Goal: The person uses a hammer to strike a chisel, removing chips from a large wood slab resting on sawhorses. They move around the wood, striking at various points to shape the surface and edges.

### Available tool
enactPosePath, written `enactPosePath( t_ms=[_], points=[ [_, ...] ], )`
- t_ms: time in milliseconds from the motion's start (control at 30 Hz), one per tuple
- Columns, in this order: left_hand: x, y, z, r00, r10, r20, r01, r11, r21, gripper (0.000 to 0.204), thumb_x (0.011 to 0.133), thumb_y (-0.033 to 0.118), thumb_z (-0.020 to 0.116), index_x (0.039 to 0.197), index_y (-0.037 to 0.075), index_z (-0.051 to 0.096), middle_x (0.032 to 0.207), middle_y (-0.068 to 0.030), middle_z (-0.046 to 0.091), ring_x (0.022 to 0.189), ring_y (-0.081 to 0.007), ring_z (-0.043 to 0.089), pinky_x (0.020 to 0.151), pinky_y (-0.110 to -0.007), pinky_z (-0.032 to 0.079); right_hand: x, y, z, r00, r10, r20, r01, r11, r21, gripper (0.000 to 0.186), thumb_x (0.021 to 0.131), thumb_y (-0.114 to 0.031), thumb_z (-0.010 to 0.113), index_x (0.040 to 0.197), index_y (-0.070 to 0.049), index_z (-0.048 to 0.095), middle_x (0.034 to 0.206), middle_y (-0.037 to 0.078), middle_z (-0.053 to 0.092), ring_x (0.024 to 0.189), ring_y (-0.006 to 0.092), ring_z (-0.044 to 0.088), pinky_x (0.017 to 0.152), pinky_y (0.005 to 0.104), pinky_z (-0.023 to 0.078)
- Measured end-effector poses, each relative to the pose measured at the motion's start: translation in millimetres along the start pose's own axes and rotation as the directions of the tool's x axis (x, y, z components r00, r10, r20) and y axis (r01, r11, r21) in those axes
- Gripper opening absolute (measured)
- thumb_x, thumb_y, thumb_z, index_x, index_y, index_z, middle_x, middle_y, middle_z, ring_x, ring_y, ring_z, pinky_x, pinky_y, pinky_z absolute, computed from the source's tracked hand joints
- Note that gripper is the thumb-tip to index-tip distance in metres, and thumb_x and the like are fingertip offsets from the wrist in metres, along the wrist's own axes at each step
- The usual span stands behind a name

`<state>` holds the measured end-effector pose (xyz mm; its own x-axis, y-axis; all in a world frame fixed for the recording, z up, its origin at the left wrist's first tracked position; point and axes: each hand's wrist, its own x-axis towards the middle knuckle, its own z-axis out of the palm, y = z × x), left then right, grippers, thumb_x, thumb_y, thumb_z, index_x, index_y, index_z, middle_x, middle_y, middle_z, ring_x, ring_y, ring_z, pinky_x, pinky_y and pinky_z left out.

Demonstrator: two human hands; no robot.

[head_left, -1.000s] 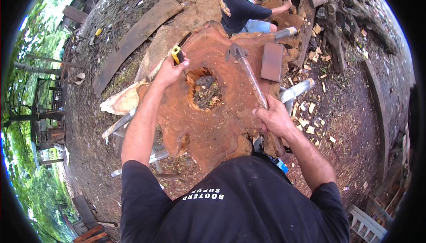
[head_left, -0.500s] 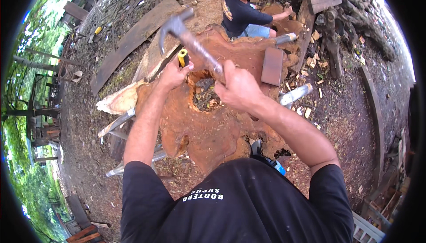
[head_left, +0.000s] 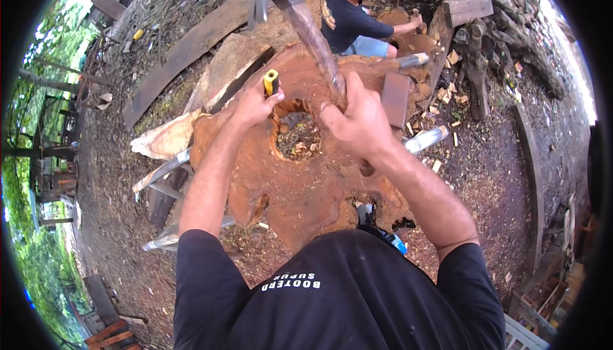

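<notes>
My right hand [head_left: 359, 119] is closed round the handle of a claw hammer [head_left: 313, 40], whose metal head is raised toward the far side. In my left hand [head_left: 255, 102] is a chisel-like tool, a chisel [head_left: 271, 82] with a yellow-and-black handle standing up from the fist. Its blade is hidden behind the hand. Both hands are over a large reddish-brown wood slab [head_left: 287, 190] with a ragged hole [head_left: 298, 136] through it. My left fist is at the hole's far left edge, and wood chips show down in the hole.
A brown rectangular block [head_left: 396, 99] lies on the slab's right part. Metal legs [head_left: 426, 139] stick out at its sides. Beyond it a person in a dark shirt [head_left: 351, 15] works at another wood piece. Planks [head_left: 185, 56], roots [head_left: 479, 69] and a blue-and-black tool [head_left: 397, 243] are around.
The hammer has swung up and away, its head now higher and farther from my left hand. My right hand has shifted right. The left keeps its hold at the hole's edge.
</notes>
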<state>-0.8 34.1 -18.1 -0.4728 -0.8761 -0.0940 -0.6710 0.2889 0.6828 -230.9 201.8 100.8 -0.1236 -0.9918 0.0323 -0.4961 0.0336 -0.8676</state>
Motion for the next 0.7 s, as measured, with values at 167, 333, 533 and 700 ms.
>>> enactPosePath(
  t_ms=[167,333,533,700],
  points=[
    [1,29,7,0.999,-0.005,0.037,-0.002,0.985,0.174,0.04,0.091,0.024,0.072,0.125,0.009,0.056,0.111,-0.0076,0.071,0.108,-0.0208,0.067,0.096,-0.037,0.05,2,72,41,0.982,0.089,0.168,-0.025,0.936,-0.351,0.036,0.083,-0.023,0.06,0.101,0.007,0.052,0.075,0.032,0.064,0.073,0.0454,0.068,0.074,0.0484,0.055],
    [5,-17,9,0.999,0.032,0.005,-0.032,0.998,0.052,0.045,0.09,0.029,0.072,0.128,0.009,0.058,0.109,-0.0083,0.073,0.105,-0.0252,0.069,0.094,-0.038,0.051,0,28,8,0.991,0.068,0.115,-0.035,0.961,-0.274,0.034,0.084,-0.024,0.062,0.101,0.004,0.052,0.074,0.028,0.066,0.07,0.0416,0.068,0.068,0.0476,0.054],
    [4,-5,12,0.996,0.083,-0.037,-0.082,0.996,0.025,0.038,0.088,0.033,0.072,0.119,0.013,0.064,0.104,-0.0096,0.074,0.101,-0.0293,0.07,0.088,-0.041,0.052,-6,7,2,0.937,-0.117,-0.329,0.206,0.946,0.252,0.03,0.084,-0.019,0.063,0.096,0.006,0.05,0.07,0.026,0.065,0.066,0.0436,0.068,0.058,0.0464,0.054],
    [4,-9,11,0.99,0.117,-0.082,-0.103,0.983,0.152,0.034,0.088,0.033,0.072,0.115,0.014,0.066,0.102,-0.0106,0.073,0.1,-0.0293,0.07,0.087,-0.041,0.052,-9,66,52,0.995,0.046,0.092,-0.014,0.945,-0.327,0.032,0.085,-0.021,0.061,0.097,0.007,0.049,0.073,0.029,0.065,0.07,0.0452,0.068,0.066,0.0506,0.054]
  ],
)
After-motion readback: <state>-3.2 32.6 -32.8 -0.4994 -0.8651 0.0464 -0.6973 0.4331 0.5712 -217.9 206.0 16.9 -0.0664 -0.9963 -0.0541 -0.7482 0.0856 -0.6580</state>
